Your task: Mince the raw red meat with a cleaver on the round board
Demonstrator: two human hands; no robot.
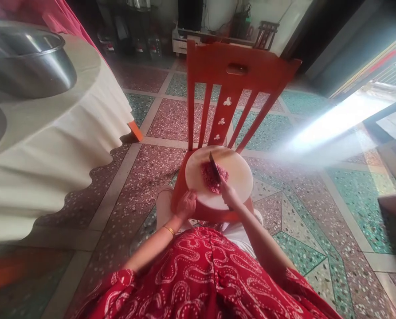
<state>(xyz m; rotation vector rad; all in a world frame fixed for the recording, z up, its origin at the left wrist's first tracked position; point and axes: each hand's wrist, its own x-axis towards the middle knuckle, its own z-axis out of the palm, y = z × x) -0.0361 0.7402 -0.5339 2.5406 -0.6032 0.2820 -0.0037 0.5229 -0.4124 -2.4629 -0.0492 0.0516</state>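
A round, pale cutting board point(239, 175) lies on the seat of a red wooden chair point(179, 192). Minced meat point(208, 180) is heaped in the middle of the board. My right hand point(229, 196) is closed round the handle of a kitchen knife point(214, 165); its dark blade lies over the meat, tip pointing away from me. At the board's near left edge, my left hand point(186, 204) grips the rim with its fingers curled. The hand itself covers part of the knife's handle.
To the left stands a table with a cream tablecloth point(68, 133), bearing a large steel pot point(31, 66). The chair's slatted back point(241, 66) rises behind the board. Patterned terrazzo floor point(164, 164) surrounds the chair. Bright light comes in from the right.
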